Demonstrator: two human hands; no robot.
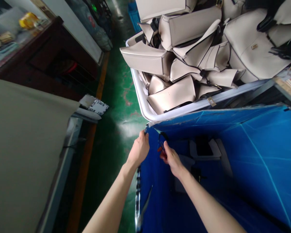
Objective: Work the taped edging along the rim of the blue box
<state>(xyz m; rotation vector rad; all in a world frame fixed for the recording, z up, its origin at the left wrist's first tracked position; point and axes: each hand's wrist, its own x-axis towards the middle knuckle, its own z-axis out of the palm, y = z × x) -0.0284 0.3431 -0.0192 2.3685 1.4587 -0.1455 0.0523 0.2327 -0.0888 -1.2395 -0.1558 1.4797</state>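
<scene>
My left hand is closed at the near-left corner of a large blue bin, its fingers pinching the rim where a dark, shiny edging shows. Just inside that corner, my right hand is curled round a thin dark object, too blurred to name. A thin black loop rises above its fingers against the bin wall. Deeper in the bin lie a few pale pieces with a black part, partly in shadow.
Beyond the blue bin, a white tub is heaped with several cream handbags. Green floor with an orange line runs along the left. A beige-covered surface and a dark wooden desk stand further left.
</scene>
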